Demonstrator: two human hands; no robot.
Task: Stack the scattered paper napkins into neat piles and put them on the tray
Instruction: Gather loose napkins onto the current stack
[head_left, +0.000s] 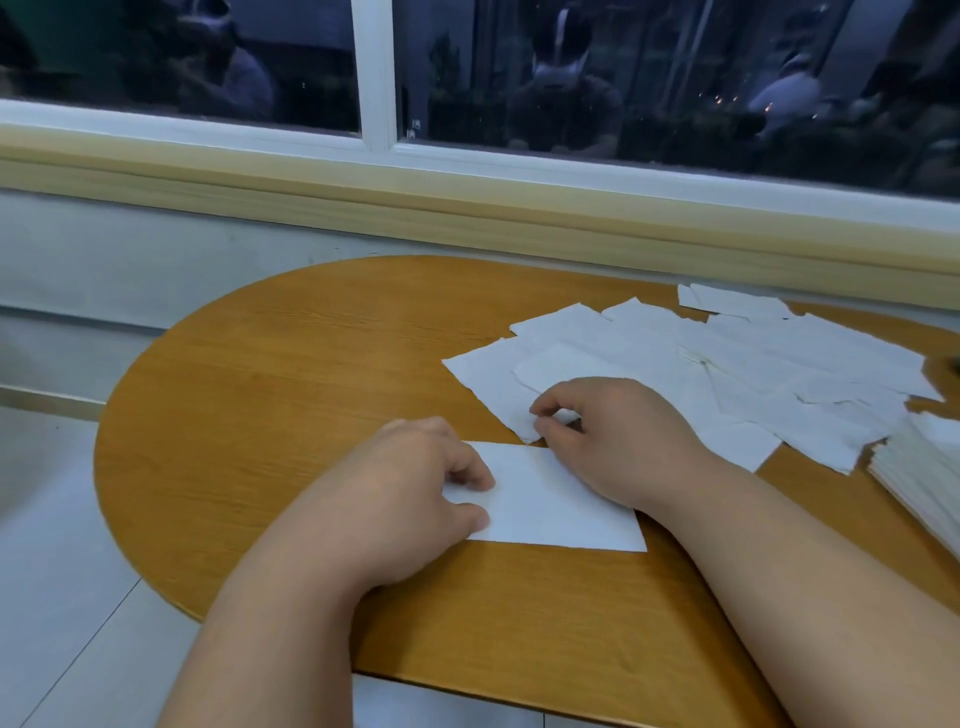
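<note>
Wood table (270, 395): left hand (415, 483) pinches the near napkin (561, 509) by its edge; right hand (608, 431) pinches a loose napkin (493, 384) by a corner. Gathering step; next, lay it squarely atop.

- One head-worn view looks forward and down, close over the counter (260, 415).
- It faces a window (675, 78) behind the counter.
</note>
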